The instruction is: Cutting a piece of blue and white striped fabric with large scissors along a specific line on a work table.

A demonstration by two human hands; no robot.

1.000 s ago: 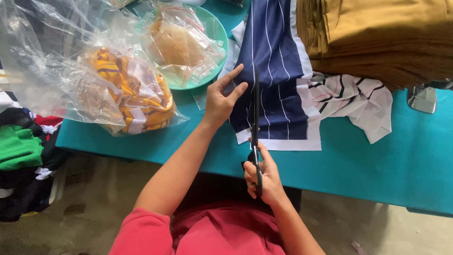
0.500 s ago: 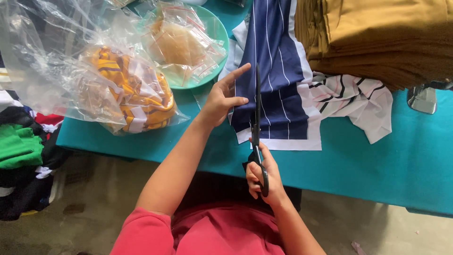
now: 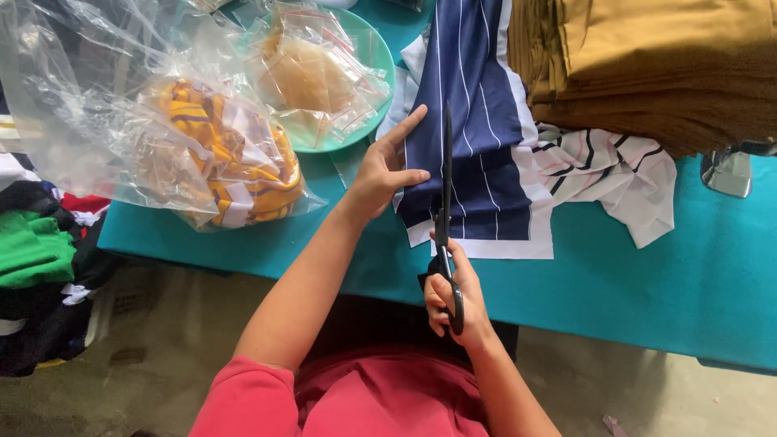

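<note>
A: What is the right hand [image 3: 453, 299] doing?

B: Its grip is closed around the black handles of a pair of long black scissors [image 3: 445, 202]. The blades point away from the person, lying over the navy blue cloth with thin white stripes [image 3: 473, 121], and they look nearly closed, though I cannot tell for sure.

A: And the left hand [image 3: 380, 174]?

B: It holds nothing. It lies flat with fingers spread on the left edge of that navy cloth, just left of the blades, pressing it onto the teal tabletop [image 3: 631, 283].

A: Where does the cloth sit?

B: In the middle of the tabletop, running from the far edge toward the person, with a white border along its near and right sides. The hand with the scissors is at the tabletop's near edge.

A: What lies around it?

B: Just right of it, touching, is a crumpled white cloth with black stripes [image 3: 607, 174]. Beyond that, far right, a tall stack of folded mustard-brown fabric [image 3: 664, 65]. On the left, a clear plastic bag of yellow striped garments [image 3: 218, 158] rests on the tabletop, and farther back a green round plate [image 3: 380, 65] carries small clear zip bags [image 3: 312, 73]. Off the tabletop's left end lies a heap of green, black and red clothes [image 3: 36, 259].
</note>
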